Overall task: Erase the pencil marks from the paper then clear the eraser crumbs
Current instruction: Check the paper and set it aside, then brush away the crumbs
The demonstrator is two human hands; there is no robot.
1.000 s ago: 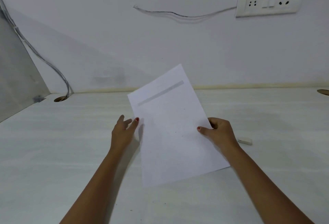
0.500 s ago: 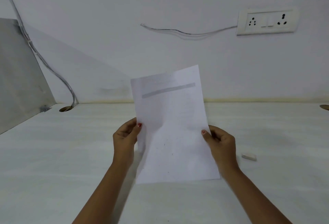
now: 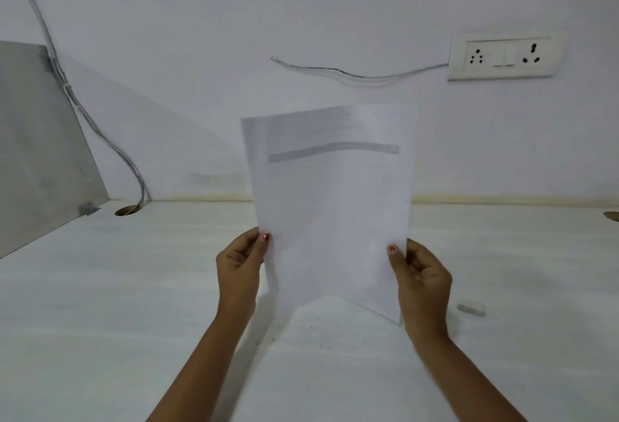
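Note:
A white sheet of paper (image 3: 330, 214) with a grey band near its top stands nearly upright above the white desk (image 3: 100, 287), bowed down its middle. My left hand (image 3: 239, 264) pinches its left edge, thumb on the front. My right hand (image 3: 423, 277) pinches its right edge the same way. Dark eraser crumbs (image 3: 311, 333) lie scattered on the desk just below the sheet's lower edge. A small white eraser (image 3: 470, 308) lies on the desk to the right of my right hand.
A grey metal panel (image 3: 37, 140) closes the desk's left side. Cables (image 3: 110, 143) drop into a round hole (image 3: 126, 210) at the back left. A socket plate (image 3: 502, 56) with a loose wire is on the wall. Another hole (image 3: 611, 215) sits at the far right.
Both hands have lifted the sheet off the desk and tipped it upright. Crumbs now show on the desk below it.

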